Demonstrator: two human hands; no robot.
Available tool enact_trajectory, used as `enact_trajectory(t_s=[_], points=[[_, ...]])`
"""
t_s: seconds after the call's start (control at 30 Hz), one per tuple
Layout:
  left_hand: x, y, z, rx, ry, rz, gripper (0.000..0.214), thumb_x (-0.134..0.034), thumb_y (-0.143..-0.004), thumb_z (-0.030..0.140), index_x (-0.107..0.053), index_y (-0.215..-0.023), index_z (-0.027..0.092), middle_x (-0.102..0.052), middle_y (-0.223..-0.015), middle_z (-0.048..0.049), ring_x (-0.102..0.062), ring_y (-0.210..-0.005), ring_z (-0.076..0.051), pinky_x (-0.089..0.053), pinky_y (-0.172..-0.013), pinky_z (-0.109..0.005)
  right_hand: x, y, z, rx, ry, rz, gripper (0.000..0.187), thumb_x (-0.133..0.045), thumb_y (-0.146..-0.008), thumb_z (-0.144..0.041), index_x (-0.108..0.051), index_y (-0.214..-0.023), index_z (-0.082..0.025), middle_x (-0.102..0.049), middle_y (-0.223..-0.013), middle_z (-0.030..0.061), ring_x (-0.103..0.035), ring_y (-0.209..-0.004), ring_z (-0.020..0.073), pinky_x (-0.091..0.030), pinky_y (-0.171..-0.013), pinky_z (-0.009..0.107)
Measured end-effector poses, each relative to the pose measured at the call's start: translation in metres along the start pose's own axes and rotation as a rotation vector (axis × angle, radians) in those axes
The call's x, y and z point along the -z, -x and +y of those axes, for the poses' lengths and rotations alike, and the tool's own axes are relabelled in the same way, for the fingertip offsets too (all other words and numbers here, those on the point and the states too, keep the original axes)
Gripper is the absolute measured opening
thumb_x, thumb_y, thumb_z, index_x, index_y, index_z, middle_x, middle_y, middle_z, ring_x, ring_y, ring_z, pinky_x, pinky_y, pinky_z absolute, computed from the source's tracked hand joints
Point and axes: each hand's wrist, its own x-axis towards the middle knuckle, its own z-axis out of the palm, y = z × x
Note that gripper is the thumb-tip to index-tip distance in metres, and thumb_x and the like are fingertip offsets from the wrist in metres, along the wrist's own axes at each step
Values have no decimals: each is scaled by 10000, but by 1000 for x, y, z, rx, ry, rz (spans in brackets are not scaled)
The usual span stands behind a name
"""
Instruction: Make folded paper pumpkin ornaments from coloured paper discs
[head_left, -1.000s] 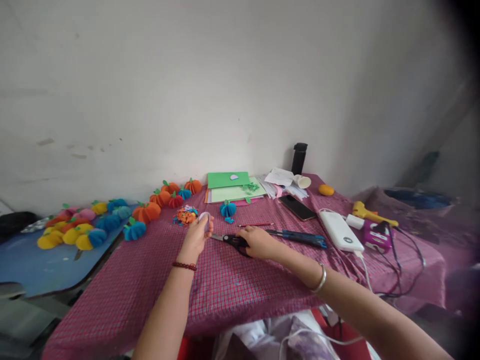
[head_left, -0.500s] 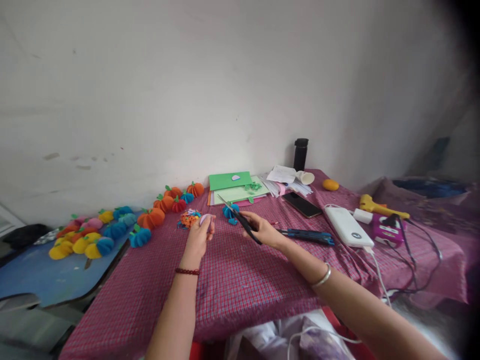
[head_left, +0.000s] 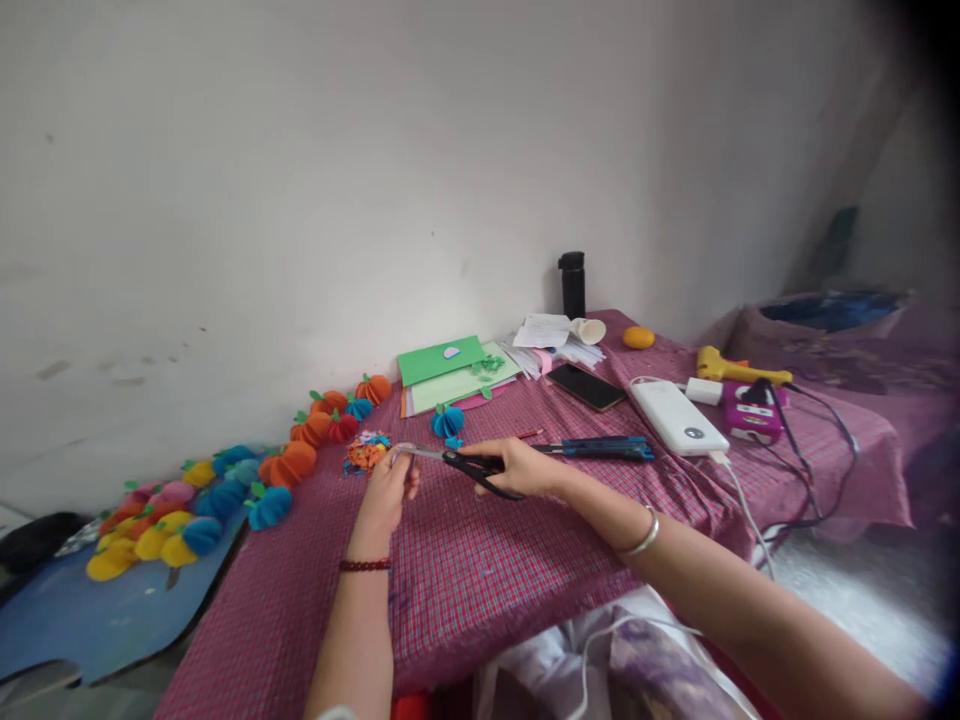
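My right hand (head_left: 517,467) is closed round the black handles of a pair of scissors (head_left: 463,461). The blades point left and reach a small pale lilac piece of paper (head_left: 406,449), which my left hand (head_left: 391,490) pinches between thumb and fingers. Most of that piece is hidden by the fingers and blades. Just behind my left hand lies a heap of orange and multicoloured paper scraps (head_left: 365,452). A blue paper pumpkin (head_left: 448,420) with a green leaf stands a little behind the scissors.
Several paper pumpkins (head_left: 288,464) line the left side, with more on a blue board (head_left: 135,625). Green sheets (head_left: 439,360), a phone (head_left: 586,386), a white power bank (head_left: 679,416), a yellow glue gun (head_left: 739,369) and a black bottle (head_left: 572,285) lie or stand behind and right.
The scissors have swung from pointing up and left to nearly level, and their blades now meet the lilac paper at my left hand. The whole view has shifted slightly.
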Motion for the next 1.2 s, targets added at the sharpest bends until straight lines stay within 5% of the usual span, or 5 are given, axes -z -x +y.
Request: enact_trajectory(t_s=[0.33,0.83,1.2], points=[[4,4,5,6,-33,-65,338,-601,-792,495,-510,-730,176,-469,-571,56,-387,-456,-58,-306,-373,-160,9,1,-8,-23,-74,-95,600,-691,-770,-315,-549,-1339,-187,-657,-881,-8,-557,-721,122,-421,-668,210],[5,4,7,27,71,-89,370,-639,-771,527,-487,-736,191,-434,-559,67,-369,-455,-61,-282,-360,-151,9,1,-4,25,-63,-101,575,-652,-804,-326,-536,-1350,-187,-680,-1127,31,-644,-898,173,-491,-804,258],[5,4,4,-21,49,-106,306,-591,-816,429,-428,-692,201,-392,-551,76,-337,-452,-64,-297,-374,-158,15,9,-17,180,443,42,556,-562,-798,-161,-543,-1350,-226,-697,-1120,69,-653,-917,180,-457,-799,243]])
